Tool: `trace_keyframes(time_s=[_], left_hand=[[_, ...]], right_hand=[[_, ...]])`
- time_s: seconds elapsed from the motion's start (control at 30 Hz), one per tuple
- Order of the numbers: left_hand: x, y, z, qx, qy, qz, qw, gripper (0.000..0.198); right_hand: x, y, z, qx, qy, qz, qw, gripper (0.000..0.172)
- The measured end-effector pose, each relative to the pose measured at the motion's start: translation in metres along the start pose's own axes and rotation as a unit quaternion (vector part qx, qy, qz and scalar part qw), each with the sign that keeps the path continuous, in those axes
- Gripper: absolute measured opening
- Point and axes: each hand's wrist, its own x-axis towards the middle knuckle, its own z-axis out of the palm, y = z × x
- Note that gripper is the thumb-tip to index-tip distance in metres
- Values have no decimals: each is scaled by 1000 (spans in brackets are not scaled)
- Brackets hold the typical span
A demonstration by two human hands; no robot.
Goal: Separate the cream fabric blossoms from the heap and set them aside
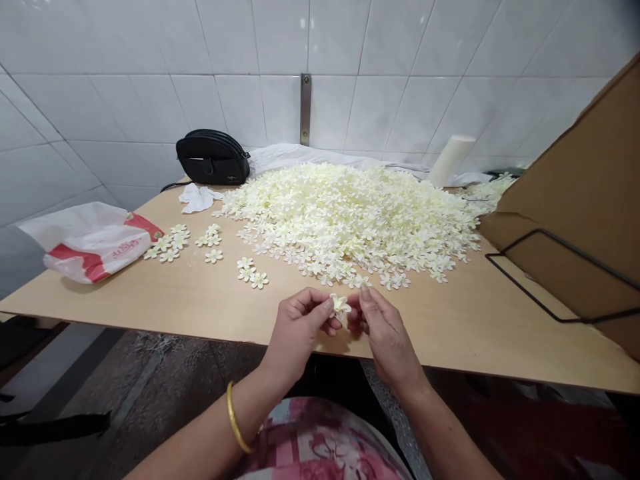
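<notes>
My left hand pinches a pale cream artificial flower between thumb and fingers, just above the table's front edge. Close beside it on the right, my right hand has its fingers curled and its thumb laid against them. What those fingers hold, if anything, is hidden. Beyond both hands spreads a big heap of loose cream flowers, its near edge close to my right thumb. A few small flower clusters lie apart from the heap, to the left of my hands.
On the wooden table a white and red plastic bag lies at left. A black handbag stands at the back, near crumpled tissue. A white roll leans behind the heap. Right are cardboard and a black wire frame.
</notes>
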Motion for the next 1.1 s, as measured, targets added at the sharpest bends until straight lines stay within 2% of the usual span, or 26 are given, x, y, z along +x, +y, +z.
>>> trace_keyframes(time_s=[0.07, 0.17, 0.27, 0.43, 0.53, 0.7, 0.83, 0.87, 0.93, 1.0, 1.03, 1.1], left_hand=[[2, 1, 1, -79, 5, -46, 996, 15], [2, 2, 3, -80, 11, -45, 996, 15], [1, 4, 1, -68, -14, -52, 996, 15], [2, 2, -7, -108, -85, -97, 986, 15], [3, 1, -10, -91, -75, -102, 988, 14], [2, 7, -8, -41, -66, -97, 992, 13], [-1, 10, -3, 9, -57, -89, 994, 9], [-2, 9, -1, 35, -55, -78, 995, 8], [-4, 4, 4, 121, -32, -10, 992, 8], [-5, -2, 9, 233, 14, 106, 967, 10], [-4, -5, 12, 271, 37, 151, 950, 11], [-1, -9, 15, 288, 61, 181, 938, 12]], right_hand=[[-1, -5, 0, 20, -48, -10, 999, 28], [-4, -11, 2, 7, -99, -39, 994, 19], [-5, -14, 1, -10, -94, -46, 994, 15], [-4, -11, -7, -18, -91, -30, 995, 15], [-4, -9, -11, -11, -92, -18, 996, 17], [-3, -8, -19, 5, -138, 9, 990, 20], [-4, -8, -22, -5, -139, 14, 990, 17], [-5, -7, -21, -17, -140, 12, 990, 17], [-6, -6, -15, -82, -117, -15, 990, 13], [-6, -3, -6, -195, -39, -90, 976, 9], [-6, -2, -2, -253, 13, -138, 958, 9], [-4, 2, 4, -315, 85, -208, 922, 10]])
